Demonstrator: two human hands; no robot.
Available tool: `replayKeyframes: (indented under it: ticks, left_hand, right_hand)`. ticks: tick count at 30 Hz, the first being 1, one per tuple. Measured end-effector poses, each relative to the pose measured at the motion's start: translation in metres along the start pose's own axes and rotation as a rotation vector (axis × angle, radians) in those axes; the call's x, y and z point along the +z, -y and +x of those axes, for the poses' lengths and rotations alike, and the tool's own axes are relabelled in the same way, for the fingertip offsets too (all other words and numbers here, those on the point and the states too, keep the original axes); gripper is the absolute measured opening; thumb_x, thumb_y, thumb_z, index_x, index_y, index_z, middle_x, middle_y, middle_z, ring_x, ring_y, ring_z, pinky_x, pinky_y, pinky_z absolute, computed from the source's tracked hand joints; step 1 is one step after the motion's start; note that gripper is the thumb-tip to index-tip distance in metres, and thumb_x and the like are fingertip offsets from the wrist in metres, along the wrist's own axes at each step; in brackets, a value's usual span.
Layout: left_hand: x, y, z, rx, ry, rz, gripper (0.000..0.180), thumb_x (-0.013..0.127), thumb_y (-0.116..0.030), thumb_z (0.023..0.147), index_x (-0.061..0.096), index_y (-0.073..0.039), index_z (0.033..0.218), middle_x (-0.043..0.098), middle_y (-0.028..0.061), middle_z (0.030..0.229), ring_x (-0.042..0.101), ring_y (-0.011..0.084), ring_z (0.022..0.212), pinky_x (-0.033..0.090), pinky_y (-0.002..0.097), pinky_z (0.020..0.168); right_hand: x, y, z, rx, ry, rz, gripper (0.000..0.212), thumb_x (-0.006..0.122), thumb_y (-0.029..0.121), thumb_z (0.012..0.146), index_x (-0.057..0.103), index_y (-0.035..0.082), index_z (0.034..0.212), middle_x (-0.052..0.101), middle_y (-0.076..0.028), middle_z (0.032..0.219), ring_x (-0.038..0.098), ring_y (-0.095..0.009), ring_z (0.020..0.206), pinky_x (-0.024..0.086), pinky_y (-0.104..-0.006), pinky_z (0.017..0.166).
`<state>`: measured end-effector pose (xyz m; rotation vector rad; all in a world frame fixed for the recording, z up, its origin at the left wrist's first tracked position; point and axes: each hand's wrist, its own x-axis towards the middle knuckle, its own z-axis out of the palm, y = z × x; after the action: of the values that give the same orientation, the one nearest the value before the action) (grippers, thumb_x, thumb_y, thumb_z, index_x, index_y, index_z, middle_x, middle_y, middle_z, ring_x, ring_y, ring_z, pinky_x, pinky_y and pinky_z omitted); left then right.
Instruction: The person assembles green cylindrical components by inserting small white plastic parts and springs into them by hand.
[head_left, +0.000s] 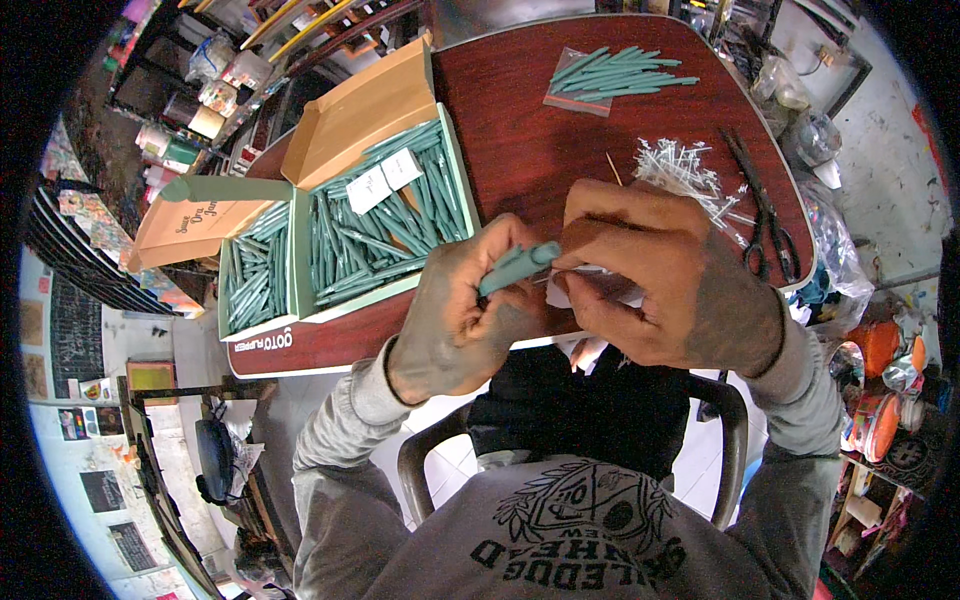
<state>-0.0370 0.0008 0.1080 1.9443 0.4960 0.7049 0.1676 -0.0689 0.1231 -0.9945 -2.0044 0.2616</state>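
Observation:
My left hand is wrapped round a teal, pen-like tube with a narrower end, tilted up toward the right. Close to that end is my right hand, its thumb and fingers pinched together. What the right fingers hold, if anything, is hidden; a bit of white shows beneath them. Left of my hands on the table stands an open box packed with similar teal tubes, with white paper pieces on top. Beside it is a smaller open box of teal tubes. Beyond my right hand lies a heap of thin white plastic pieces.
Dark scissors lie near the right edge of the reddish-brown table. At the far side, several teal tubes rest on a clear plastic bag. A thin wooden stick points up behind my right hand. Shelves with jars stand at left.

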Motion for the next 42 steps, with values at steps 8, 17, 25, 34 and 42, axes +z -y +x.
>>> replayKeyframes:
  ticks: [8,17,25,34,42]
  left_hand:
    - [-0.019,-0.016,-0.019,-0.277,0.025,-0.125,0.010,0.044,-0.011,0.080,0.047,-0.003,0.086,0.043,-0.0004,0.074,0.035,0.0070,0.063,0.030,0.0232,0.054]
    - [-0.050,-0.020,-0.055,-0.482,-0.272,-0.503,0.013,0.049,-0.019,0.079,0.043,-0.009,0.082,0.037,-0.0038,0.066,0.026,0.0056,0.046,0.021,0.0234,0.042]
    - [-0.057,-0.002,-0.070,-0.280,-0.531,-0.920,0.013,0.048,-0.021,0.083,0.040,-0.012,0.082,0.032,-0.0040,0.069,0.019,0.0059,0.047,0.016,0.0242,0.043]
    - [0.024,0.036,-0.049,-0.046,-0.718,-0.485,0.024,0.055,-0.030,0.087,0.047,-0.008,0.096,0.041,-0.0023,0.077,0.039,0.0067,0.067,0.031,0.0209,0.051]
    - [0.060,0.016,-0.042,-0.009,-0.644,-0.084,0.026,0.066,-0.009,0.088,0.057,0.001,0.110,0.054,0.0043,0.092,0.048,0.0049,0.076,0.039,0.0188,0.062]
  right_hand:
    - [-0.013,-0.004,0.002,0.003,0.112,0.029,0.008,0.067,0.005,0.077,0.061,0.003,0.081,0.054,-0.009,0.079,0.054,-0.024,0.067,0.040,-0.0368,0.060]
    - [-0.022,-0.031,0.008,0.014,0.109,-0.031,0.008,0.064,0.006,0.083,0.059,0.000,0.082,0.051,-0.010,0.075,0.052,-0.026,0.067,0.040,-0.0372,0.064]
    - [0.035,-0.085,0.050,0.012,-0.091,-0.381,0.016,0.058,0.014,0.091,0.065,0.001,0.095,0.063,-0.014,0.092,0.064,-0.030,0.088,0.050,-0.0391,0.078]
    - [0.048,-0.009,0.012,0.629,-0.176,0.879,0.036,0.051,0.030,0.101,0.060,-0.002,0.115,0.069,-0.013,0.105,0.066,-0.017,0.095,0.052,-0.0318,0.085]
    - [0.024,0.003,-0.039,0.365,-0.506,0.258,0.009,0.070,0.004,0.086,0.066,-0.001,0.093,0.069,-0.010,0.083,0.068,-0.020,0.077,0.053,-0.0312,0.069]
